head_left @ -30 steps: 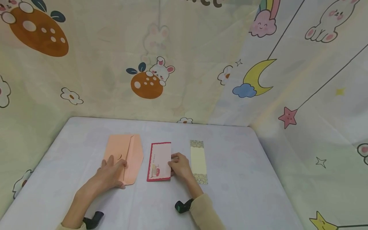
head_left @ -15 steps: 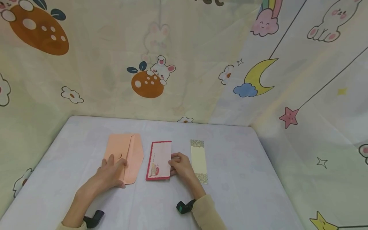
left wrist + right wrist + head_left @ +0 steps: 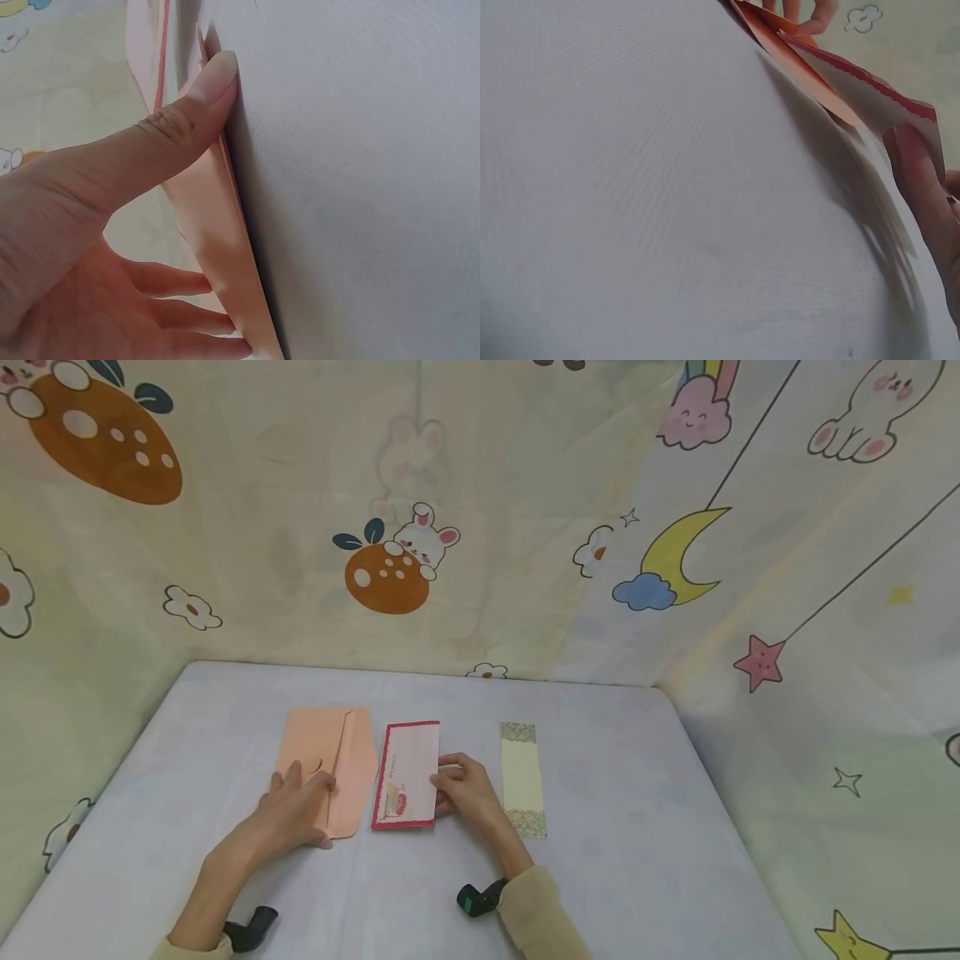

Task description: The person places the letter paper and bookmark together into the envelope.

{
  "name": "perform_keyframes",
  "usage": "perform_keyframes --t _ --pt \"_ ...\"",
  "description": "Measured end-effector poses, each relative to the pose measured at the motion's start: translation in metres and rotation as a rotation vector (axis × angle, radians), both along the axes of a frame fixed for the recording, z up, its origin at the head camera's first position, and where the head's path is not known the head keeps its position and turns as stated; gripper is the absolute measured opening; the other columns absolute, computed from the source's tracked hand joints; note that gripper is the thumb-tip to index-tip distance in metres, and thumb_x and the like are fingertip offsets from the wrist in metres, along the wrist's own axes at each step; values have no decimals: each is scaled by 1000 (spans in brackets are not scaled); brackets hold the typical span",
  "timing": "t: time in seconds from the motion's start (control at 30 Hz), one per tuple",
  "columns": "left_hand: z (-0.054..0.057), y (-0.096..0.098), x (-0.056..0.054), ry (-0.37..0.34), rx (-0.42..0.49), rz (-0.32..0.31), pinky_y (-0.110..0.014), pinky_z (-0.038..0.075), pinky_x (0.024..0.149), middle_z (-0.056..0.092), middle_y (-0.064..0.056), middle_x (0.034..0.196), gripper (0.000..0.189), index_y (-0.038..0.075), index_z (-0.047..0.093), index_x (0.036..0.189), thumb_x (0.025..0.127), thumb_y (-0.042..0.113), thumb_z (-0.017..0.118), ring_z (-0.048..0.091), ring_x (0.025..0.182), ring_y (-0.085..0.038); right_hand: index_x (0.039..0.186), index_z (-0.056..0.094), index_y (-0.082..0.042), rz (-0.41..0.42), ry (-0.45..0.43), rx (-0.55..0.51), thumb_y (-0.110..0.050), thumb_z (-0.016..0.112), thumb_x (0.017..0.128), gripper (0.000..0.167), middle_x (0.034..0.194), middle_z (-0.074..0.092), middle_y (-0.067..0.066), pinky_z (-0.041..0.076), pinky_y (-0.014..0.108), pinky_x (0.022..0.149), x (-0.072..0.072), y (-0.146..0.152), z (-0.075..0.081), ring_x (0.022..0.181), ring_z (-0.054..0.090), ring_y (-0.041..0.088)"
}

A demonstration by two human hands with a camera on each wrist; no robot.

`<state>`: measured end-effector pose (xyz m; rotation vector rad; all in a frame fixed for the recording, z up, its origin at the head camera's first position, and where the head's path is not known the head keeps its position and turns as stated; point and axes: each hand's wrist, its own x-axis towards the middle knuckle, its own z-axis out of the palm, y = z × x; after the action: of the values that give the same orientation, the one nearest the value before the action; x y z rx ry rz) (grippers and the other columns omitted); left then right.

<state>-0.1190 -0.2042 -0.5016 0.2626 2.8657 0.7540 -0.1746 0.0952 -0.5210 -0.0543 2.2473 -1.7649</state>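
Note:
A peach envelope (image 3: 315,732) lies on the white table with its flap (image 3: 357,777) opened out to the right. My left hand (image 3: 288,814) rests on it, fingers spread, and in the left wrist view the thumb (image 3: 214,81) lies along the envelope's edge. My right hand (image 3: 471,793) pinches the right edge of a pale pink greeting card (image 3: 411,760) with a red scalloped border. The card's left edge is close beside the flap. In the right wrist view the card (image 3: 877,97) is tilted and raised off the table, and its far end overlaps the envelope (image 3: 802,71).
A cream strip with glittery gold ends (image 3: 521,777) lies on the table to the right of my right hand. The white tabletop (image 3: 615,827) meets a cartoon-printed curtain (image 3: 510,527) at its back edge. Dark wrist cameras stick out near both sleeves.
My right hand has carried the card slightly to the left, toward the envelope flap, widening the gap to the cream strip. The left hand stays on the envelope.

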Motion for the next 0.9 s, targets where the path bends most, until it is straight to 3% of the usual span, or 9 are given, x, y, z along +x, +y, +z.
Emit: perform_keyframes --t 0.27,0.57,0.9 --pt "0 2 0 -26 -15 19 -77 40 88 37 -38 136 79 15 55 126 60 27 99 38 119 -62 127 60 -2 18 -9 -21 -15 68 97 34 96 77 10 56 28 65 -1 -6 5 68 67 16" --pt "-1 2 0 15 -13 15 -69 44 81 42 -29 123 77 17 56 121 59 25 100 42 110 -54 128 59 -1 42 -39 -53 -14 67 98 33 96 76 10 59 31 64 -4 -17 7 68 68 17" --pt "-1 3 1 -4 -24 30 -71 44 85 41 -32 130 76 17 56 123 62 26 99 40 116 -56 127 59 -2 51 -32 -69 -12 68 97 32 94 76 8 58 30 63 -8 -29 4 66 68 17"
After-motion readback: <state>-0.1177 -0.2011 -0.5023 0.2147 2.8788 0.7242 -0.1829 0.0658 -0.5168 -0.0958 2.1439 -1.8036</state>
